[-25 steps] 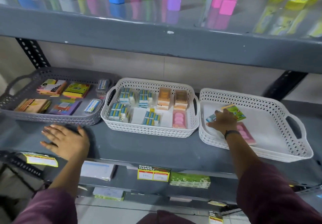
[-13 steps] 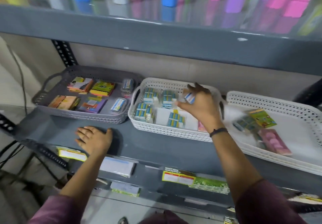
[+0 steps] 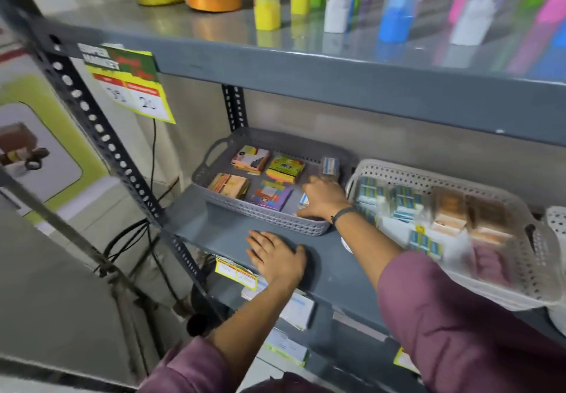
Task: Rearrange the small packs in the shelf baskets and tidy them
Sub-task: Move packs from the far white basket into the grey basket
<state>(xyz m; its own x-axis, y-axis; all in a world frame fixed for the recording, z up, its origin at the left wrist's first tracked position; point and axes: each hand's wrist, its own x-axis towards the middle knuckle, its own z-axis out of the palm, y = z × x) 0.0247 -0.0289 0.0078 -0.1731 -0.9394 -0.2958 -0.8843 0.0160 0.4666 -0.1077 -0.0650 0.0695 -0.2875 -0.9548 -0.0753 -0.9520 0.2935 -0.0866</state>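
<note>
A grey basket (image 3: 260, 215) stands at the left of the middle shelf, holding several colourful sticky-note packs (image 3: 271, 195) and a clear pack (image 3: 330, 166) at its back right. My right hand (image 3: 323, 198) reaches into its right front corner, palm down, fingers closed over a small blue and white pack (image 3: 303, 199) that peeks out under it. To the right, a white basket (image 3: 413, 176) holds several blue and white packs (image 3: 404, 199) and orange boxes (image 3: 450, 209), all blurred. In front of the grey basket, my left hand (image 3: 275, 258) lies flat on the shelf with spread fingers, holding nothing.
A second white basket (image 3: 556, 218) shows at the far right edge. The upper shelf (image 3: 337, 68) carries coloured bottles and yellow and orange rolls. A price tag (image 3: 131, 86) hangs off the perforated post (image 3: 101, 135). Cables hang at the left. More packs lie on the lower shelf.
My right hand has carried a small pack left from the far right white basket, past the middle basket, into the grey basket. The view swung left. My left hand stayed on the shelf.
</note>
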